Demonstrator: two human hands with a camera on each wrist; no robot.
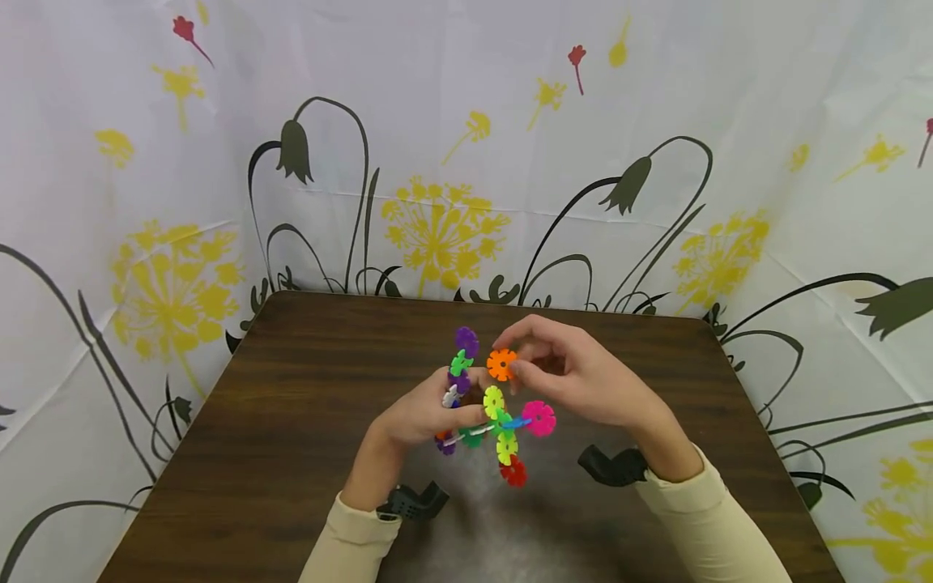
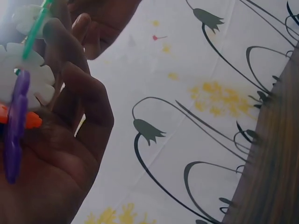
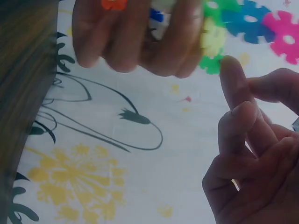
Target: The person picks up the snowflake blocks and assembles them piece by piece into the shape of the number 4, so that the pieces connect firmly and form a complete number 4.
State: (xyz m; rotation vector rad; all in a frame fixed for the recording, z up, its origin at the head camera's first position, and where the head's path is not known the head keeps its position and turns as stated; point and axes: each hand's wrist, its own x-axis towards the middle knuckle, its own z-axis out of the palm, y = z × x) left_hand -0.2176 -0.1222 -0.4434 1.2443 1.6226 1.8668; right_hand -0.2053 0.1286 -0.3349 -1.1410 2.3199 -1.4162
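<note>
My left hand [image 1: 426, 411] holds a branching chain of notched plastic discs, joined edge to edge in several colours. Its purple disc [image 1: 467, 342] tops an upright branch, a pink disc [image 1: 539, 419] sticks out to the right, and a red disc [image 1: 513, 471] hangs lowest. With thumb and forefinger my right hand [image 1: 579, 376] pinches an orange disc [image 1: 501, 365] just above the chain's yellow disc [image 1: 493, 401]. In the left wrist view, a white disc [image 2: 25, 77] and a purple disc [image 2: 17, 126] lie against the left palm. The right wrist view does not show the pinched disc.
Beneath both hands is a dark wood-grain table [image 1: 306, 389]. A white cloth [image 1: 452, 73] printed with flowers hangs behind it and along the sides. Each wrist wears a black camera mount, the left mount [image 1: 415, 502] and the right mount [image 1: 612, 467].
</note>
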